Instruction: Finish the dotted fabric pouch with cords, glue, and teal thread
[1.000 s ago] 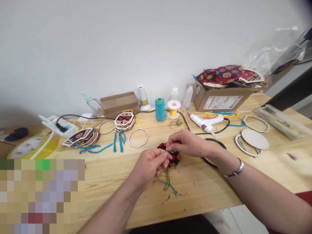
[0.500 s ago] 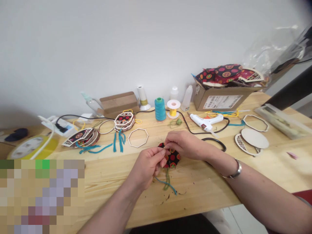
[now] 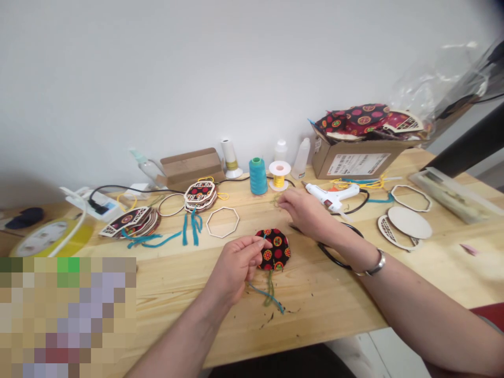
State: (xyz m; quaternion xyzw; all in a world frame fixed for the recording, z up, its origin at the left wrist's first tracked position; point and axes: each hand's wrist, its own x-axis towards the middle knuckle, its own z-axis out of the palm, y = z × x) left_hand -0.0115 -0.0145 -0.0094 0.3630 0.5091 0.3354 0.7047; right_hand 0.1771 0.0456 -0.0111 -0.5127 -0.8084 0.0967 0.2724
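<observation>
Thumb and forefinger of my left hand are pinched on a teal cord, whose short tip sticks up above them. Its tail comes out below the hand onto the table. Just right of these fingers lies a black octagonal piece of patterned cloth, partly covered by the hand. An olive-green cord loop hangs from its lower edge. Farther back, my right hand has its fingers bent together beside some thin green thread; what is between the fingertips is hidden.
Behind stand a teal thread cone, a yellow thread spool and a white glue gun. A wooden octagon frame lies left. A cardboard box of cloth pieces is back right. A black cable curls beneath my right forearm.
My right hand has left the cloth piece and moved back and slightly right, to where the small ball of green thread lay. My left hand stays put, and more of the cloth shows.
</observation>
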